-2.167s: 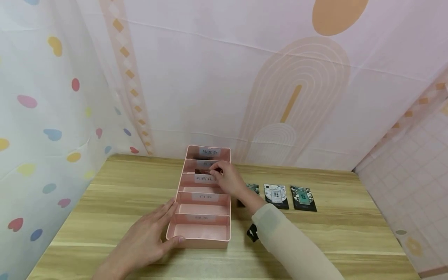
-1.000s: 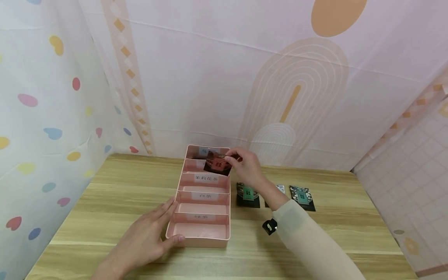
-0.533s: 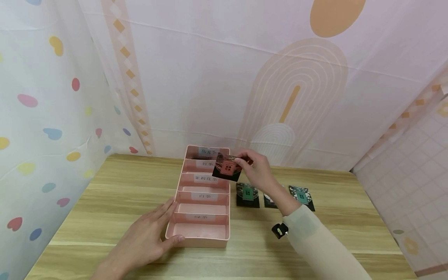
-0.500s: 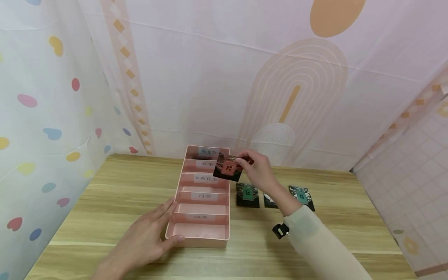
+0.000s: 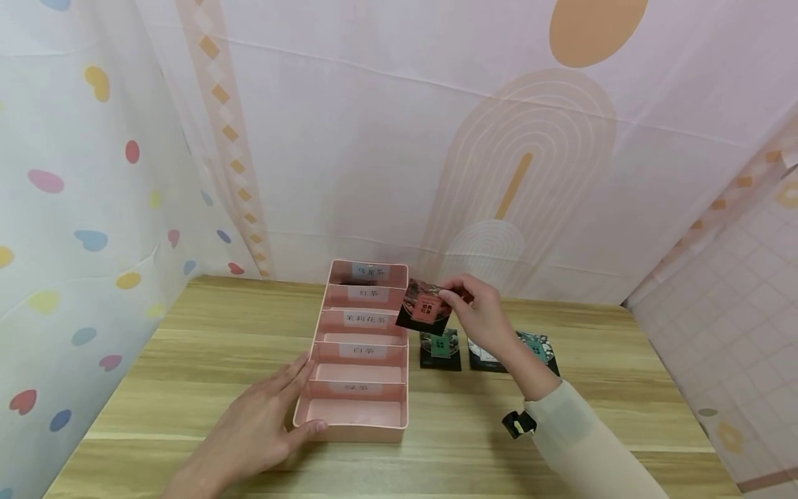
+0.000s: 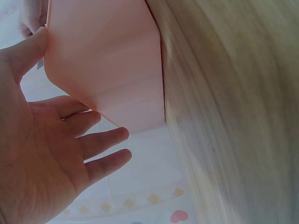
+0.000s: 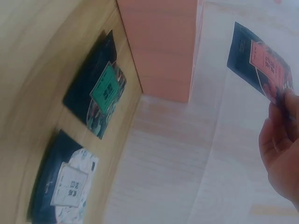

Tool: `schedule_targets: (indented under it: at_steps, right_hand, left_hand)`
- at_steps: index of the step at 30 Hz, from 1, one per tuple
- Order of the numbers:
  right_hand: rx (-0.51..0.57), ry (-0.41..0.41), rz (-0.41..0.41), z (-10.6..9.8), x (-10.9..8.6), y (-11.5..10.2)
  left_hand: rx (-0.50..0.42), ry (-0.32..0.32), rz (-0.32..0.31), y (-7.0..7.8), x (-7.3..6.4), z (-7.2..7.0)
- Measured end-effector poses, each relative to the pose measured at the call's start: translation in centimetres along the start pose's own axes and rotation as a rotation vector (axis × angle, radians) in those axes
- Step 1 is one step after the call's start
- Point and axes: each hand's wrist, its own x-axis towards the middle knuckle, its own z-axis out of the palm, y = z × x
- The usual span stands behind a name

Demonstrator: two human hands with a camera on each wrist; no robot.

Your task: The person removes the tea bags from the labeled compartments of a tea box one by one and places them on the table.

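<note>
A pink box (image 5: 358,434) with several labelled compartments stands on the table. My left hand (image 5: 262,419) rests at its near left corner, fingers fairly straight along the side and thumb on the front rim. Beyond the box's right edge, my right hand (image 5: 481,312) pinches a dark tea sachet (image 5: 424,308) with a red label by its upper right corner. The sachet hangs tilted in the air, its printed front showing. In the right wrist view, thumb and fingers grip one end of the sachet (image 7: 261,63). Something dark lies in the farthest compartment (image 5: 368,274), mostly hidden.
Right of the box, a sachet with a green label (image 5: 440,351), a white-labelled sachet (image 5: 483,362) and a teal-labelled sachet (image 5: 541,346) lie in a row on the wooden table (image 5: 212,360). My right forearm partly covers two of them. A patterned curtain (image 5: 374,152) hangs behind.
My right hand has lifted the red-labelled sachet from the second compartment from the back and moved it rightward past the box's edge. The left hand has stayed at the corner.
</note>
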Motion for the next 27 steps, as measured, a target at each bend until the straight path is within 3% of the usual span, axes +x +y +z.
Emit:
schedule_targets:
  at_steps: [12, 22, 27]
  right_hand:
    - [0.007, -0.011, 0.073, -1.3, -2.4, 0.9]
    - [-0.004, -0.031, 0.170, -1.4, -4.5, 1.5]
    - [0.003, -0.050, 0.169, -1.1, -5.3, 1.9]
  left_hand:
    - [-0.005, -0.011, -0.009, 0.0, 0.0, 0.0]
    - [-0.006, -0.014, -0.010, 0.0, 0.1, -0.1]
    - [-0.001, -0.002, 0.002, 0.0, 0.1, -0.1]
